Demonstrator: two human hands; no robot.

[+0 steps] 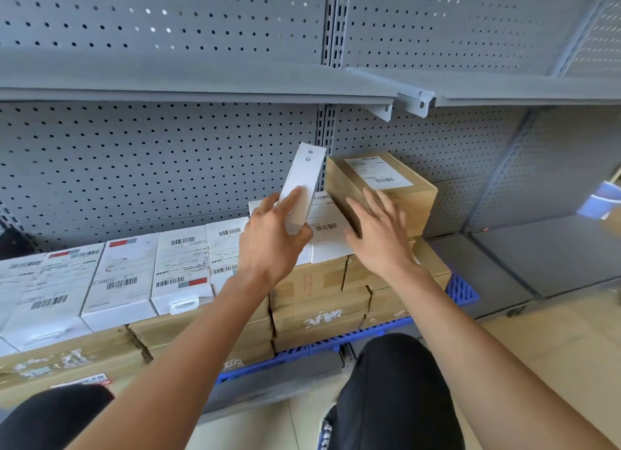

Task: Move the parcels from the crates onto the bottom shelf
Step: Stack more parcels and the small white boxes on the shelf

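Observation:
My left hand (272, 238) grips a slim white parcel (304, 184) by its lower end and holds it upright on edge above the stack. My right hand (379, 231) lies with fingers spread against the near side of a brown cardboard parcel (396, 180) that bears a white label and sits on top of the pile. A row of white labelled parcels (127, 275) lies flat to the left, on top of brown cartons (319, 301). The stack rests on blue crates (462, 290) in the bottom bay of the grey shelf unit (487, 264).
A grey pegboard back panel (151, 164) stands behind the stack. An upper shelf (201, 86) overhangs it. The shelf bay at the right (554, 248) holds nothing. A blue object (601, 201) shows at the right edge. My knees in dark trousers (396, 382) are at the bottom.

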